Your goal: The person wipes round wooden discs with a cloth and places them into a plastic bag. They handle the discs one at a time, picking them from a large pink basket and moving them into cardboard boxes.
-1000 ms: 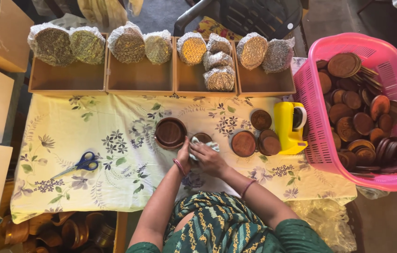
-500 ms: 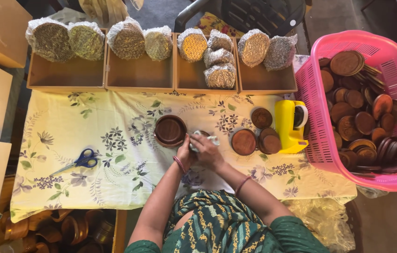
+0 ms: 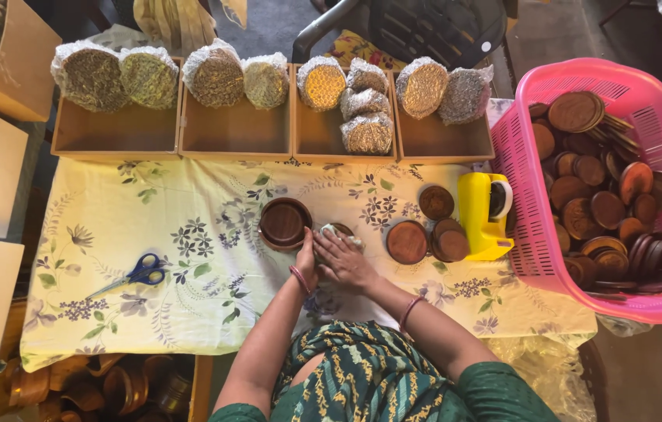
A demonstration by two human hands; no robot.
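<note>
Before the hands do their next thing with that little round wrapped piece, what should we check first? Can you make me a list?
1. Both hands on the wrapped piece: left hand and right hand touch it. Ok.
2. Wrap fully closed: hidden under the fingers. Cannot tell.
3. Brown bowl apart from the hands: just beside the left hand. Ok.
4. Scissors away from the fingers: far off on the cloth. Ok.
5. Yellow tape dispenser upright near the right hand. Ok.

Four wooden trays (image 3: 235, 133), one scissors (image 3: 137, 274)
</note>
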